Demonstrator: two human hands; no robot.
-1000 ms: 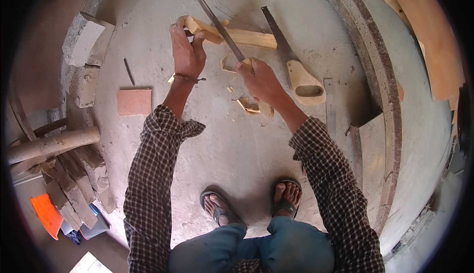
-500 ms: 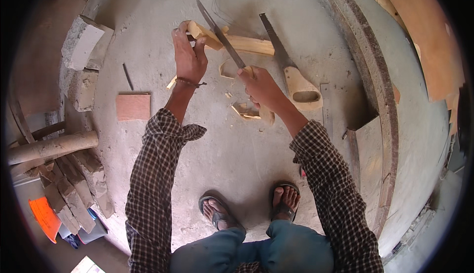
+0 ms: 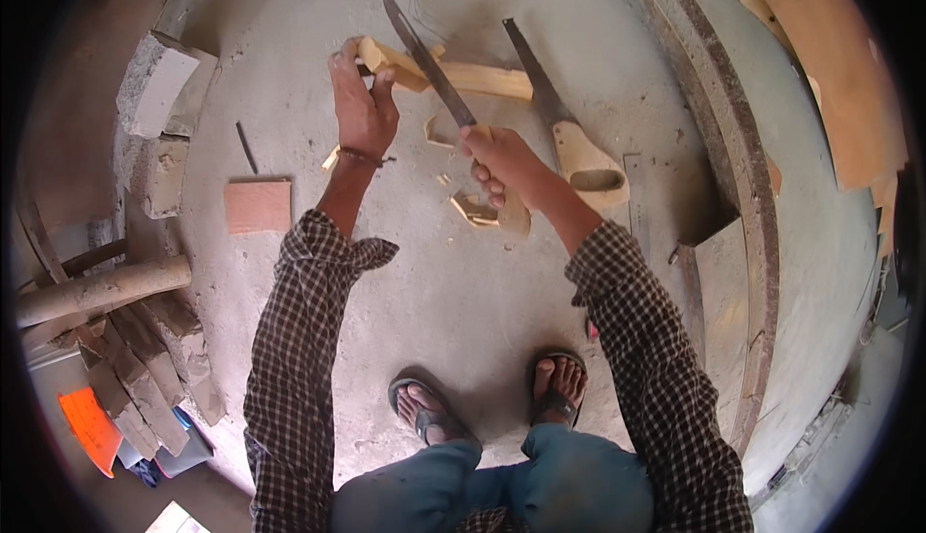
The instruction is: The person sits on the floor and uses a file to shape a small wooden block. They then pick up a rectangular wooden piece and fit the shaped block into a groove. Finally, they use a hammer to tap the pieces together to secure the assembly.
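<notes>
A short pale wood piece (image 3: 391, 62) is gripped at its left end by my left hand (image 3: 365, 116), thumb on the near side and fingers behind. My right hand (image 3: 506, 162) is closed round the wooden handle of a long knife (image 3: 446, 92), its dark blade pointing up and left. The blade crosses in front of the wood piece; whether it touches cannot be made out. Behind it, a longer wooden block (image 3: 492, 81) lies on the floor. A handsaw (image 3: 590, 164) with a pale wooden handle rests at the block's right end.
Wood shavings (image 3: 473, 211) lie below the knife. A reddish flat board (image 3: 258, 207) and a thin dark rod (image 3: 247, 147) are on the left. A metal ruler (image 3: 637, 205) lies right of the saw. Concrete blocks (image 3: 159, 84) and stacked timber (image 3: 130, 379) line the left side.
The knife blade sits slightly farther right against the wood piece. Both hands keep their grips, and the whole view has shifted a little.
</notes>
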